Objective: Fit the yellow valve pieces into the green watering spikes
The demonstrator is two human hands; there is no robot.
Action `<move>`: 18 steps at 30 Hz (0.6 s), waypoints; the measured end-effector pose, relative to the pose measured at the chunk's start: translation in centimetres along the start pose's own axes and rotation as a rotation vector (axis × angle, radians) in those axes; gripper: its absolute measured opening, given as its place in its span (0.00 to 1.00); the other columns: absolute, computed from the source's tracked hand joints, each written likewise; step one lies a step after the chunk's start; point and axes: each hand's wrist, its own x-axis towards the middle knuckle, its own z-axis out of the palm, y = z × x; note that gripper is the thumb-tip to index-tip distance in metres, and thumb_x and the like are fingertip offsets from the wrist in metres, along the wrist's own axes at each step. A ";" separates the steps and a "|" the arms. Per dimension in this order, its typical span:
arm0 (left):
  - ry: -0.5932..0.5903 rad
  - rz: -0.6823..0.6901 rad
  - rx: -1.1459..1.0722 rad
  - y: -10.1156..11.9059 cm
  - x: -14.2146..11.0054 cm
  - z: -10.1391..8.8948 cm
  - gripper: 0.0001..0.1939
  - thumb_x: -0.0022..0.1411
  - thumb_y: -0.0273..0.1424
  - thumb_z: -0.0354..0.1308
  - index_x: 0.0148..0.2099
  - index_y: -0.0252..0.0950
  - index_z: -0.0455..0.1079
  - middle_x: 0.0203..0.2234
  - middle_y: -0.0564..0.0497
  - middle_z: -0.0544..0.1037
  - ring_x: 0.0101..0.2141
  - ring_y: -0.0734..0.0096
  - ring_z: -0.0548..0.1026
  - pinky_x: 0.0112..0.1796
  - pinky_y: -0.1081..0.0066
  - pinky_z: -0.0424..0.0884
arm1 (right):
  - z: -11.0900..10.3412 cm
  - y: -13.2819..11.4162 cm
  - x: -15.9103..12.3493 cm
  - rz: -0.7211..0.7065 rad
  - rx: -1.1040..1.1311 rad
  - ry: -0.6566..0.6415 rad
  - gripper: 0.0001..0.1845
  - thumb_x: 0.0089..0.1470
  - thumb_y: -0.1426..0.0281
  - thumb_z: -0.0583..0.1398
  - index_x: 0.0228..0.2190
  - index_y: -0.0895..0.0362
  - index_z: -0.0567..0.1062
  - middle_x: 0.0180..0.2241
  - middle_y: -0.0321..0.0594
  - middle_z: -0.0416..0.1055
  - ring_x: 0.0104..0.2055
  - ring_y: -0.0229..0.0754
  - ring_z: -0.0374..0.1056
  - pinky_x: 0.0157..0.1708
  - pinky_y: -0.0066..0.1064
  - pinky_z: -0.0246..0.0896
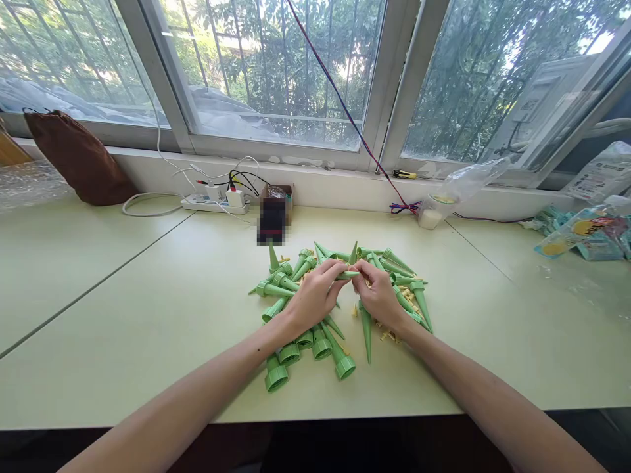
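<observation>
My left hand [315,293] is closed around a hollow green plastic watering spike [348,275], whose pointed end shows to the right of the fingers. Close beside that point, my right hand [378,293] is closed in a pinch; what lies between its fingertips is too small to make out. Several more green spikes with wide ribbed caps, such as a front spike [345,366], lie around and under both hands. Small yellow plastic pieces [392,336] are scattered among them, mostly by my right wrist. One spike [365,335] points toward the table's front edge.
On the pale table [148,328], a power strip [214,205] with cables and a small box [286,197] stand at the back. A plastic-wrapped cup [430,213] is at back right, near plastic packets [599,246]. A brown bag [81,157] leans at far left.
</observation>
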 end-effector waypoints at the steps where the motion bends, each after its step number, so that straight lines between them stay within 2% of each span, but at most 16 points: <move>1: 0.001 0.000 -0.004 0.0 0.0 0.0 0.09 0.71 0.29 0.49 0.49 0.38 0.69 0.43 0.47 0.76 0.42 0.66 0.76 0.42 0.68 0.71 | 0.0 0.0 0.0 0.001 0.002 0.000 0.17 0.65 0.60 0.53 0.26 0.54 0.66 0.22 0.33 0.63 0.25 0.39 0.58 0.29 0.30 0.54; 8: 0.018 -0.008 0.004 -0.2 0.1 -0.1 0.09 0.70 0.28 0.50 0.48 0.38 0.69 0.41 0.47 0.76 0.42 0.65 0.75 0.42 0.67 0.71 | 0.2 0.2 0.1 0.000 -0.025 0.019 0.16 0.65 0.59 0.53 0.27 0.54 0.67 0.23 0.33 0.65 0.25 0.39 0.59 0.30 0.31 0.56; 13: 0.094 -0.052 0.050 -0.3 0.3 -0.2 0.06 0.68 0.25 0.51 0.45 0.37 0.67 0.39 0.47 0.75 0.38 0.67 0.74 0.40 0.69 0.70 | 0.2 0.2 0.1 0.002 -0.085 0.071 0.13 0.63 0.63 0.54 0.28 0.54 0.68 0.24 0.35 0.68 0.26 0.40 0.62 0.30 0.32 0.57; 15: 0.114 -0.073 0.062 -0.3 0.3 -0.3 0.05 0.68 0.25 0.51 0.43 0.37 0.66 0.37 0.48 0.74 0.37 0.67 0.73 0.39 0.69 0.70 | 0.2 0.4 0.1 -0.015 -0.118 0.054 0.11 0.62 0.65 0.55 0.28 0.54 0.68 0.25 0.36 0.69 0.27 0.41 0.63 0.31 0.32 0.58; 18: 0.129 -0.106 0.065 -0.4 0.4 -0.4 0.04 0.68 0.26 0.50 0.41 0.37 0.65 0.35 0.48 0.73 0.35 0.67 0.72 0.38 0.68 0.69 | 0.2 0.9 0.1 -0.060 -0.202 -0.040 0.07 0.58 0.69 0.56 0.28 0.54 0.69 0.25 0.36 0.69 0.27 0.41 0.64 0.32 0.32 0.58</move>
